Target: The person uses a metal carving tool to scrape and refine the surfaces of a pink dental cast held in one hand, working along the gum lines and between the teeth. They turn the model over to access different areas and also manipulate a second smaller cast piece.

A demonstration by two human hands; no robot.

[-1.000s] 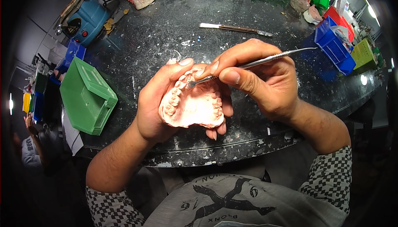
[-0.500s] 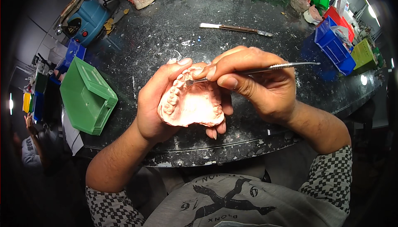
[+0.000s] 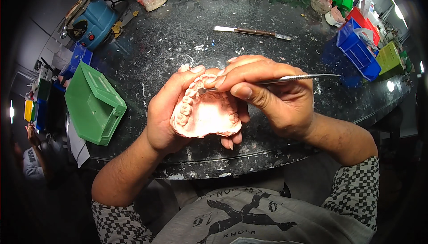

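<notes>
Pink dental cast (image 3: 206, 115) is sitting cupped in the left hand (image 3: 167, 110) above the dark bench (image 3: 178, 34) – fingers closing round its base – while the right hand (image 3: 276, 99) is pinching a thin metal instrument (image 3: 285, 79) against its teeth, and it is looking rigid, brittle, best gripped by the base.

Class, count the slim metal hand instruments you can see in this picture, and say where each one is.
2. One metal instrument is held in the right hand, its tip at the pink dental cast. Another, the spatula, lies on the dark worktop beyond. Clutter may hide more.
</notes>
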